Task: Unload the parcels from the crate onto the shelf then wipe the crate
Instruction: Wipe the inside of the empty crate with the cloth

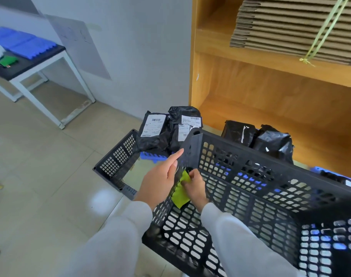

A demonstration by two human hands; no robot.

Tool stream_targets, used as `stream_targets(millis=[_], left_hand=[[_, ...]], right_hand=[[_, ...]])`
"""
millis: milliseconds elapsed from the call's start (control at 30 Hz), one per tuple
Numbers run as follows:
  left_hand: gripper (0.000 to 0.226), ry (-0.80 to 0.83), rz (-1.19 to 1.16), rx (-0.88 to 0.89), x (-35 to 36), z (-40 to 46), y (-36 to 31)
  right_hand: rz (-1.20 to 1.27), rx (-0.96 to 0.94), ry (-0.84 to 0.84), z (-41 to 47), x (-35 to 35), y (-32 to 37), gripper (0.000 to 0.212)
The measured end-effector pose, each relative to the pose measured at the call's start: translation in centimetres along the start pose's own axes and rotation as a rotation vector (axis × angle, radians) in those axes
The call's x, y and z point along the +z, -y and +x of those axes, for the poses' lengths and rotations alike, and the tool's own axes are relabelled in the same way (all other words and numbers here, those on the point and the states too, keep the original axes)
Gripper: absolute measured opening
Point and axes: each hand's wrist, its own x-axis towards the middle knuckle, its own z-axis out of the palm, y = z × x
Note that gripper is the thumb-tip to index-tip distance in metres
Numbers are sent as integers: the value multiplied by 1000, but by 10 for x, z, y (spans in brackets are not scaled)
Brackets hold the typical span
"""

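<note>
A black perforated plastic crate (250, 196) fills the lower right, with no parcel inside it. My left hand (160, 178) lies flat against the outside of its left end wall, fingers straight. Inside the crate my right hand (194, 186) grips a yellow-green cloth (180, 193) and presses it on the inner face of that same wall. Two black parcels (258, 136) stand on the bottom board of the wooden shelf (270, 96). Two more black parcels with white labels (166, 128) lie on blue plastic beyond the crate's corner.
A second black crate (118, 158) sits on the tiled floor to the left. On the upper shelf lies a tied bundle of flat cardboard (294, 27). A white-legged table (30, 62) at far left carries blue panels and a green item.
</note>
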Motion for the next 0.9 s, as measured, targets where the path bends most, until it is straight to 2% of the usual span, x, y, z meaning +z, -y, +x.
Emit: stream_targets(millis=[233, 400, 500, 667, 900], left_hand=[[42, 4, -5, -2, 4, 2, 7], [42, 0, -22, -5, 4, 3, 7], [42, 16, -37, -4, 3, 3, 7], [42, 24, -10, -1, 2, 2, 4], [41, 40, -56, -20, -3, -2, -2]], right_hand=[[-33, 161, 12, 17, 22, -24, 22], [-47, 246, 25, 17, 28, -27, 37], [15, 283, 11, 15, 27, -22, 34], [122, 257, 33, 5, 13, -13, 29], [275, 91, -29, -34, 0, 16, 24]])
